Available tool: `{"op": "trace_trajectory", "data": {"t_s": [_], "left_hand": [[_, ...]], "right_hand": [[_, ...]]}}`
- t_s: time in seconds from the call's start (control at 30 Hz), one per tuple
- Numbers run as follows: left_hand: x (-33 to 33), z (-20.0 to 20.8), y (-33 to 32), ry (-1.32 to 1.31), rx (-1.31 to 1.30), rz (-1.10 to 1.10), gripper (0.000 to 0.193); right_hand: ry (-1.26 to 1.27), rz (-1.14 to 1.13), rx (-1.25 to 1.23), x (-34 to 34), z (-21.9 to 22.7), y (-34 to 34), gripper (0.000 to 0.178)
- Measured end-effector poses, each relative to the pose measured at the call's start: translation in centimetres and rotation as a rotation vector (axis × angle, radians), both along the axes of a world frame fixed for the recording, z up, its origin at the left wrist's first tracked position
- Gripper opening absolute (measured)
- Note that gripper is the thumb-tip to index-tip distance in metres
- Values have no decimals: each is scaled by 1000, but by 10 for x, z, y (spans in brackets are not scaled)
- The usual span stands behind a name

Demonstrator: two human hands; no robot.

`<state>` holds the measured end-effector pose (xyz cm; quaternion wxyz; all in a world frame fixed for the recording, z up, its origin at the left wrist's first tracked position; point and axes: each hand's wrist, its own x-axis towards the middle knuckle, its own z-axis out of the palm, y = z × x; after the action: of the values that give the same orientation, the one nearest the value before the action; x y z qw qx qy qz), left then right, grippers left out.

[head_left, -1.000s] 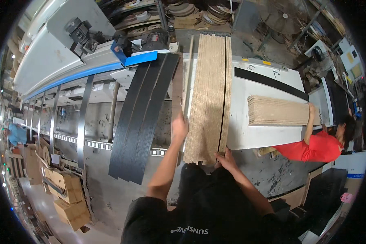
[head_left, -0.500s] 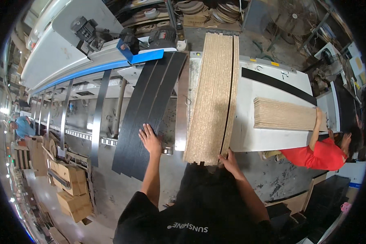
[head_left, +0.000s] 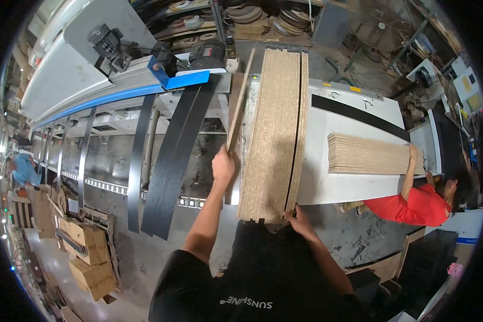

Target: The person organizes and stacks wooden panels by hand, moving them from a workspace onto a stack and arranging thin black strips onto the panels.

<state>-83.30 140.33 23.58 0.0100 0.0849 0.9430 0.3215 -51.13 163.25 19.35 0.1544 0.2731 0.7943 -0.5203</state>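
My left hand (head_left: 223, 162) is closed around one long board (head_left: 242, 99). That board stands on edge, its narrow pale edge facing up, just left of the stack. In front of me lies a long stack of boards (head_left: 278, 123) packed on edge, pale raw edges up, with a dark line (head_left: 297, 123) near its right side. My right hand (head_left: 300, 219) grips the near right corner of this stack, fingers bent around the end of the rightmost board. Left of my left hand, black boards (head_left: 182, 155) lie flat side by side across the conveyor belts.
A machine with a blue guard (head_left: 185, 79) and motors stands at the far left. On the white table (head_left: 319, 180) to the right are another board stack (head_left: 370, 154) and a black strip (head_left: 359, 115). A co-worker in a red shirt (head_left: 408, 205) touches that stack. Cardboard boxes (head_left: 94, 268) sit lower left.
My left hand has moved right from lying flat on the black boards and now holds one board on edge. Fewer black boards lie on the belts. My right hand stays at the stack's corner.
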Motion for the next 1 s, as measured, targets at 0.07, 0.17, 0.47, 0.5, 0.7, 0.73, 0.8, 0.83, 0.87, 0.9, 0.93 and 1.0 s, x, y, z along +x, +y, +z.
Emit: {"op": "trace_trajectory", "data": {"t_s": [0.07, 0.17, 0.47, 0.5, 0.7, 0.73, 0.8, 0.83, 0.87, 0.9, 0.93, 1.0], "left_hand": [[-27, -18, 28, -42, 9, -25, 29], [-45, -46, 61, -78, 132, -28, 33], [-38, -6, -6, 231, -234, -99, 71], [-32, 6, -30, 309, -288, 16, 83], [-14, -42, -132, -39, -448, 397, 126], [-17, -46, -132, -94, -549, 378, 130], [-15, -27, -101, -223, -747, 271, 110], [-17, -40, -110, -212, -747, 282, 110], [-14, -63, -122, -52, -874, 216, 96], [-12, -80, -128, 110, -992, 140, 83], [-10, -71, -119, 253, -780, 34, 61], [-11, -33, -89, 91, -499, 19, 57]], "right_hand": [[10, -2, 16, 5, -17, 1, 73], [116, -40, -87, 12, -36, 7, 70], [85, -30, -97, 10, -32, 7, 69], [33, -66, -116, 12, -36, 9, 71], [27, -71, -111, 9, -35, 10, 78], [11, -48, -140, 8, -30, 11, 80], [-9, -67, -74, 14, -27, 14, 79], [-9, -43, -19, 7, -27, 15, 78], [5, -36, -21, 2, -26, 14, 78], [32, -13, -4, 2, -28, 14, 75], [52, -10, 23, 7, -31, 16, 73], [119, -22, 38, 9, -34, 19, 71]]}}
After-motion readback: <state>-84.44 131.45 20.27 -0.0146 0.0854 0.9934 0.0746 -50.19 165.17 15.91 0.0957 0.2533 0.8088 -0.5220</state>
